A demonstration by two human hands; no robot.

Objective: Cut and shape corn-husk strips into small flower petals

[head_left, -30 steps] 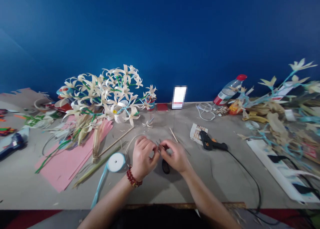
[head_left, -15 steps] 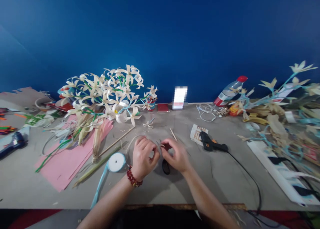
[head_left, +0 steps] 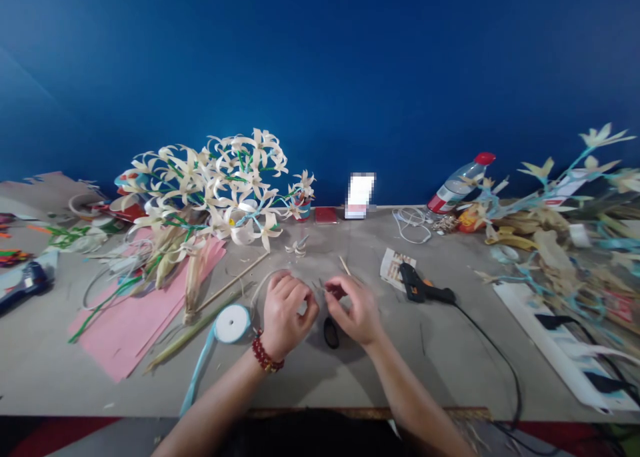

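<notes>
Over the middle of the table, my left hand (head_left: 287,310), with a dark red bead bracelet at its wrist, is closed in a pinch. A thin pale strand (head_left: 257,290) curves behind it; whether the fingers hold the strand is unclear. Facing it across a small gap, my right hand (head_left: 355,310) has thumb and fingertips drawn together, and anything between them is too small to make out. Under the right hand lie scissors, one black handle loop (head_left: 331,334) showing. Left of my left hand rests a roll of light blue tape (head_left: 232,323), its loose end trailing toward the front edge.
White-petalled handmade flowers (head_left: 240,184) stand back left, near pink paper sheets (head_left: 120,337) and a thin stick (head_left: 233,282). To the right are a black glue gun (head_left: 425,287) with cord, a power strip (head_left: 550,350), a bottle (head_left: 457,184) and dried husks (head_left: 550,244).
My right hand has shifted slightly right, widening the gap between the hands. A small pale bit seen at its fingertips no longer shows. The left hand has barely moved.
</notes>
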